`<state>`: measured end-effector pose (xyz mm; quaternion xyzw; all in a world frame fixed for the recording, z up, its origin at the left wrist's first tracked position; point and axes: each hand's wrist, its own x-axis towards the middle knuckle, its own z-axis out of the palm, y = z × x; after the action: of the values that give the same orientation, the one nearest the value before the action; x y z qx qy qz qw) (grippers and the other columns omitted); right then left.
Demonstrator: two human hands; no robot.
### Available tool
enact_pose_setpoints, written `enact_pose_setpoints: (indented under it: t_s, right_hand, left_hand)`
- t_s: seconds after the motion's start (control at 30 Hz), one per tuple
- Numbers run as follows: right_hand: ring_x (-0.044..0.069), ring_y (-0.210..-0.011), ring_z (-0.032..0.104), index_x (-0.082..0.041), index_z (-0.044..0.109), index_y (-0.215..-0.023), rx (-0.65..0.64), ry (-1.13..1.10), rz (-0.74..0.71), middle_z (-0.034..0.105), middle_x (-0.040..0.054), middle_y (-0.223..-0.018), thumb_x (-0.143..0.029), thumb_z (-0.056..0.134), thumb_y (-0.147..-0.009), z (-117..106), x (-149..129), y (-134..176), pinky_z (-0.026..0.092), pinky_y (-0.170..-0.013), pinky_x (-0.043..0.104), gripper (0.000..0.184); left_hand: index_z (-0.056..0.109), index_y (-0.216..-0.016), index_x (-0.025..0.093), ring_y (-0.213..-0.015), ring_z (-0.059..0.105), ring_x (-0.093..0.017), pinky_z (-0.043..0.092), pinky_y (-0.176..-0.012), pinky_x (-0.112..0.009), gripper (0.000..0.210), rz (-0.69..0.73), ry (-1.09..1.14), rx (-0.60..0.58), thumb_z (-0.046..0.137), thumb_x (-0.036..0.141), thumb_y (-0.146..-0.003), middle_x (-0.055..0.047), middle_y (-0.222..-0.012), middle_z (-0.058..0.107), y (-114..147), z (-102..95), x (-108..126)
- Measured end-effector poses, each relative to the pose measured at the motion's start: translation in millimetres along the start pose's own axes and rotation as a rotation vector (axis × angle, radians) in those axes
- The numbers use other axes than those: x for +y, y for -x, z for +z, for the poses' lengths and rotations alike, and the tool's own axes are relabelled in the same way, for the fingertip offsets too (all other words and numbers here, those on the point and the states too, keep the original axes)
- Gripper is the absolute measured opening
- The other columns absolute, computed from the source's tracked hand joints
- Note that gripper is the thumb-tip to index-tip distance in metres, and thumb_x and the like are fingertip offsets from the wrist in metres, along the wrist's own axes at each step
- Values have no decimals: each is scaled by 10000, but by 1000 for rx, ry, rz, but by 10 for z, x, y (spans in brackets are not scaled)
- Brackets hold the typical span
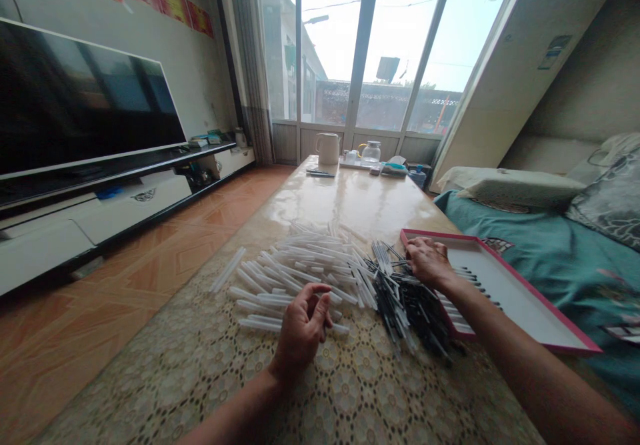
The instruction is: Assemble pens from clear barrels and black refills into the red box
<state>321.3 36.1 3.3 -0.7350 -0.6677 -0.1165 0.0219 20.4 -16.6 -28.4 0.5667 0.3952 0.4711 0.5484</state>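
Observation:
My left hand (304, 321) is at the near edge of a heap of translucent white tubes (295, 268), its fingers curled and the thumb against them. Whatever it may hold is hidden. My right hand (427, 259) reaches over the left rim of a shallow pink-edged box (530, 275), fingers bent down and pinched together; their tips are hard to see. Below and left of it lie many thin black and grey sticks (400, 305) that look like pen refills. Inside the box, partly behind my right forearm, is a row of white tubes with black ends (473, 278).
The long table has a patterned cover (200, 371). At its far end stand a cream kettle (328, 148), a glass pot (371, 153) and a tissue pack (394, 168). A sofa with teal cloth (560, 228) borders the right; a TV cabinet (130, 208) stands left.

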Motion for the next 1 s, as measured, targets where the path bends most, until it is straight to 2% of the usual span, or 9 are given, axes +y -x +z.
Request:
enact_pose_setpoints:
  t_s: [0.23, 0.33, 0.43, 0.5, 0.57, 0.63, 0.7, 0.83, 1.0]
  right_hand:
    - [226, -887, 565, -174, 633, -807, 36, -20, -19, 655, 88, -887, -228, 496, -839, -261, -385, 583, 305, -713, 304, 151]
    - [206, -744, 578, -163, 583, -763, 211, 50, 76, 631, 91, -791, -178, 455, -852, -378, -625, 844, 294, -622, 291, 156]
    - [160, -586, 547, -176, 555, -781, 328, 19, 187, 620, 63, -759, -233, 455, -873, -421, -827, 1026, 233, -517, 267, 148]
    - [147, -567, 546, -188, 545, -783, 347, -144, 188, 617, 41, -740, -264, 444, -889, -391, -914, 1092, 229, -492, 252, 166]
    - [150, -605, 568, -195, 543, -793, 334, -399, 121, 615, 24, -721, -273, 429, -900, -332, -957, 1123, 289, -512, 242, 175]
    - [149, -616, 575, -197, 546, -808, 304, -647, 56, 612, 12, -699, -289, 432, -898, -271, -964, 1133, 349, -553, 240, 172]
    - [144, -589, 564, -195, 550, -806, 268, -822, 51, 604, 5, -672, -318, 450, -888, -225, -949, 1133, 374, -556, 239, 179]
    - [145, -578, 540, -185, 558, -776, 197, -988, 77, 581, 6, -642, -355, 478, -867, -175, -909, 1124, 377, -528, 235, 210]
    - [121, -536, 471, -174, 562, -782, 119, -1119, 67, 513, -15, -622, -357, 496, -853, -141, -904, 1124, 362, -494, 222, 208]
  left_hand:
    - [569, -963, 156, -373, 397, -53, 325, -378, -169, 267, 31, -55, -6, 528, 389, -838, 52, -529, 512, 53, 35, 46]
    - [586, -948, 160, -410, 437, -73, 351, -412, -185, 240, 71, -124, 1, 525, 366, -839, 44, -540, 513, 81, 53, 61]
    - [601, -945, 173, -467, 485, -100, 377, -463, -207, 208, 141, -256, 16, 520, 334, -842, 34, -560, 525, 90, 30, 87]
    - [615, -907, 178, -548, 533, -124, 406, -524, -226, 163, 209, -371, 41, 529, 294, -831, 10, -620, 564, 75, -28, 129]
    - [626, -859, 178, -675, 575, -148, 436, -619, -254, 115, 290, -511, 52, 536, 228, -809, -33, -776, 618, 48, -114, 191]
    - [629, -795, 182, -626, 544, -134, 431, -621, -268, 83, 314, -684, -34, 549, 177, -776, -27, -791, 600, 20, -200, 251]
    - [631, -776, 187, -730, 555, -164, 436, -679, -287, 79, 338, -806, -153, 589, 142, -727, -33, -816, 594, 3, -260, 280]
    - [619, -792, 193, -880, 532, -203, 428, -769, -318, 167, 367, -969, -321, 571, 68, -692, -43, -866, 594, 11, -269, 223]
    - [590, -825, 192, -880, 522, -199, 430, -763, -312, 189, 332, -1070, -318, 502, 49, -737, -46, -882, 574, 30, -198, 152]
